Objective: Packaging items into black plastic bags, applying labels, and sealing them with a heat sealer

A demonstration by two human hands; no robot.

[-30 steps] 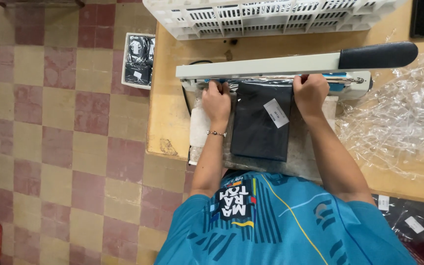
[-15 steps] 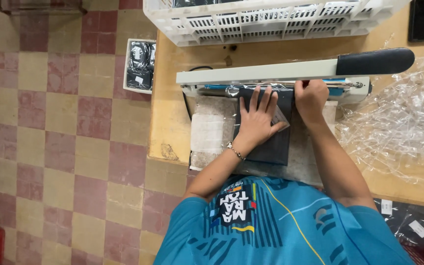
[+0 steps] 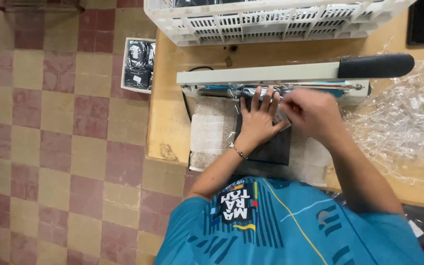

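Dark flat packet point(image 3: 266, 145): in clear film, lying on the bench point(image 3: 165, 122) just in front of the heat sealer point(image 3: 271, 74), its far edge at the sealer's bar.

Head view. Left hand point(image 3: 260, 120): now spread flat on the packet, fingers wide, pinning it; a second ago it gripped the packet's left edge. Right hand point(image 3: 307, 112): fingers curled, pinching at the packet's right corner by the white label point(image 3: 281, 118); moved inward, blurred. Sealer handle raised. White crate point(image 3: 271, 19) beyond the sealer; heap of clear bags point(image 3: 408, 122) to its right.
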